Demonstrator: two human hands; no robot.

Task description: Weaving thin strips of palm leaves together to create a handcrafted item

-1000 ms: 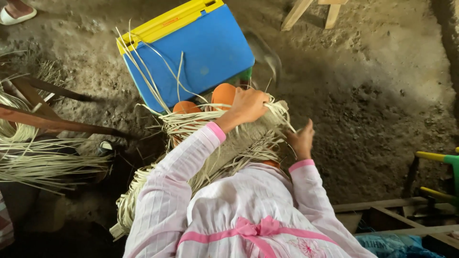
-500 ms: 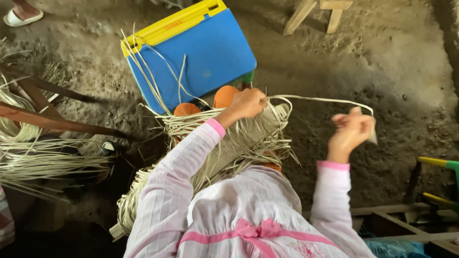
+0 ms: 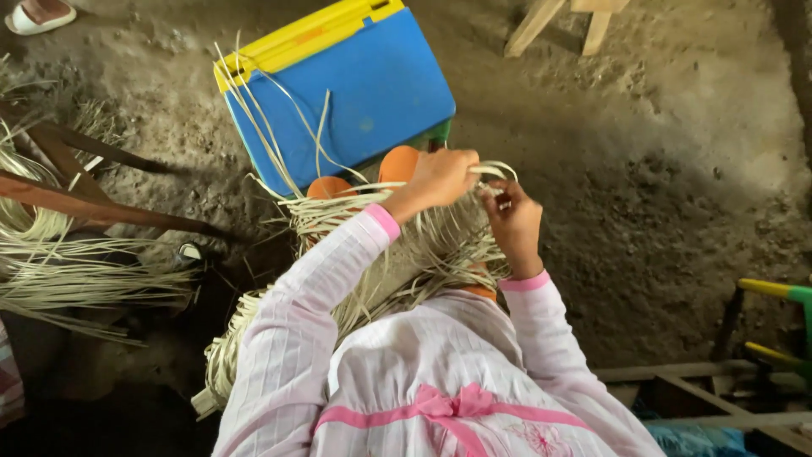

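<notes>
- The woven mat (image 3: pixel 440 245) lies across the person's lap, in front of the pink-striped sleeves; it is made of flat, pale straw strips, tightly plaited in the middle and ragged at the edges, where loose ends stick out in all directions.
- A thin straw strip (image 3: pixel 495 169) curls in a loop at the mat's far edge, between the two hands.
- The left hand (image 3: pixel 440 178) is clenched over the far edge of the mat, fingers curled down on the straw, just beside the loop.
- The right hand (image 3: pixel 512 222) is closed around the end of that strip, its fingertips pinched together close to the left hand; the two hands are almost touching.
- Loose strips (image 3: pixel 279 135) rise from the mat's left side in long thin arcs and lie over the box beyond.
- A plastic box (image 3: pixel 355 93), blue with a yellow edge, smooth and rectangular, stands tilted on the floor just past the mat.
- Two round orange shapes (image 3: pixel 397 162) show between the box and the mat; what they are cannot be told.
- A bundle of long straw (image 3: pixel 76 279) lies fanned out on the left, near dark wooden bars (image 3: pixel 93 211).
- The dirt floor (image 3: pixel 677 169) is rough, grey-brown and lumpy.
- Pale wooden legs (image 3: pixel 575 21) stand at the top, well apart from the hands.
</notes>
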